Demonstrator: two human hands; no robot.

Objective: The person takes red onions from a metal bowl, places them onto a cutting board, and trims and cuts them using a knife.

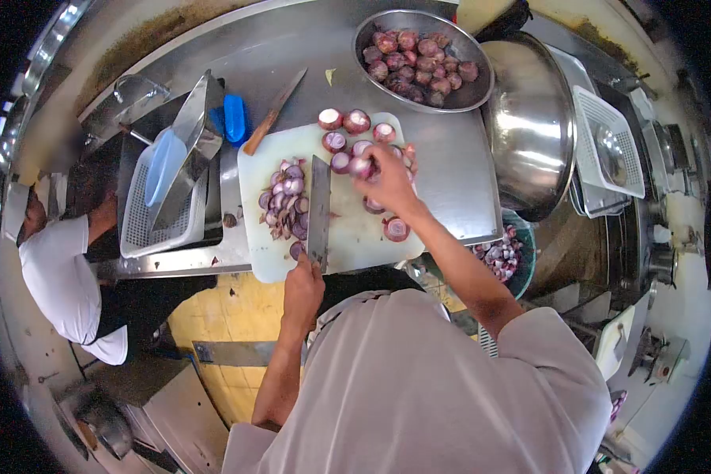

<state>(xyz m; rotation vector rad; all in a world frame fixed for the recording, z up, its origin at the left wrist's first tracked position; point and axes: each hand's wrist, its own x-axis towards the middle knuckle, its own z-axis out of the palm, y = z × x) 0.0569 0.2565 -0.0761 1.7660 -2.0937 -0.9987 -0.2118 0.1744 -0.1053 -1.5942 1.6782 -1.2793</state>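
A grey shirt [438,379] is nearest, left grip [302,286] wrapped round a cleaver [318,209], outstretched right grip [389,183] pinching an onion [359,167].

Head view, downward over cutting board [359,241]

The cleaver [318,207] has a wide, straight metal blade; its handle is in the left hand [302,294], and the blade points away from the person. To its left, on the white cutting board [363,243], purple-rimmed onion slices [289,199] lie in a loose pile. To its right are round red onions [334,141] with pale cut ends. One purple-white onion [359,167], somewhat blurred, is at the fingers of the right hand [389,186].
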